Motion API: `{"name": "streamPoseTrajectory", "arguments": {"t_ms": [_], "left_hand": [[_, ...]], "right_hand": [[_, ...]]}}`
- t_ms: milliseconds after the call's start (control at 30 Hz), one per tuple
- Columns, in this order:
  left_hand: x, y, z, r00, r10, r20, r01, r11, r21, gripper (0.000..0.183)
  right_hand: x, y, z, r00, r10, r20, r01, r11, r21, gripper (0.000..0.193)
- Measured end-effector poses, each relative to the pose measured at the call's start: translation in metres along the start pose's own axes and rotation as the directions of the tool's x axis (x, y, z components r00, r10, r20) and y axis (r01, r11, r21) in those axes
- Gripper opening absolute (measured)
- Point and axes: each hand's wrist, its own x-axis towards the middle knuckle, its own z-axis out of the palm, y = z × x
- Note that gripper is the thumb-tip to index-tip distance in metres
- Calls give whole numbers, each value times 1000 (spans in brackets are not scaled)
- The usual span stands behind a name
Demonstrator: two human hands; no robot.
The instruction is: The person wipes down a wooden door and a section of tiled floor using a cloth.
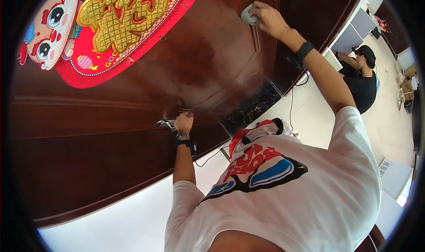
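Observation:
A dark reddish-brown wooden door (177, 66) with moulded panels fills the upper left and middle of the head view. High on it, my right hand (269, 19) presses a bunched greyish cloth (248, 15) against the surface beside a panel's moulding. Lower down, the fingers of my left hand (184, 122) are closed round a metal door handle (164, 124), whose silver end sticks out to the left of the fist. Pale, hazy reflections show on the door between the two hands. Dark bands with small devices circle both wrists.
A red decoration (146, 53) with a raised gold emblem and a cartoon figure hangs on the door at the upper left. A black marbled threshold (252, 108) borders pale floor tiles (305, 106). Thin cables hang near both arms. A person in black (364, 81) sits by grey partitions (352, 35) at right.

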Motion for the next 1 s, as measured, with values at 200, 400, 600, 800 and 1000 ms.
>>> {"name": "streamPoseTrajectory", "arguments": {"t_ms": [200, 400, 600, 800, 1000], "left_hand": [[14, 7, 6, 994, -14, -109, 18, 999, 34, 34], [30, 23, 15, 967, -14, -253, 34, 997, 74, 32], [32, 4, 28, 955, 66, -290, -21, 988, 156, 30], [50, 10, 41, 958, 35, -285, -6, 995, 103, 32], [46, 14, 42, 957, 24, -290, 6, 994, 105, 32]], "right_hand": [[-25, 26, 53, 999, 25, 48, -26, 999, 21, 38], [-93, 68, 146, 992, 117, 49, -116, 993, -8, 42], [-158, 108, 264, 831, 513, 214, -511, 857, -67, 28], [-179, 176, 332, 594, 773, 221, -764, 629, -143, 25], [-190, 156, 320, 677, 706, 210, -703, 704, -104, 31]]}}
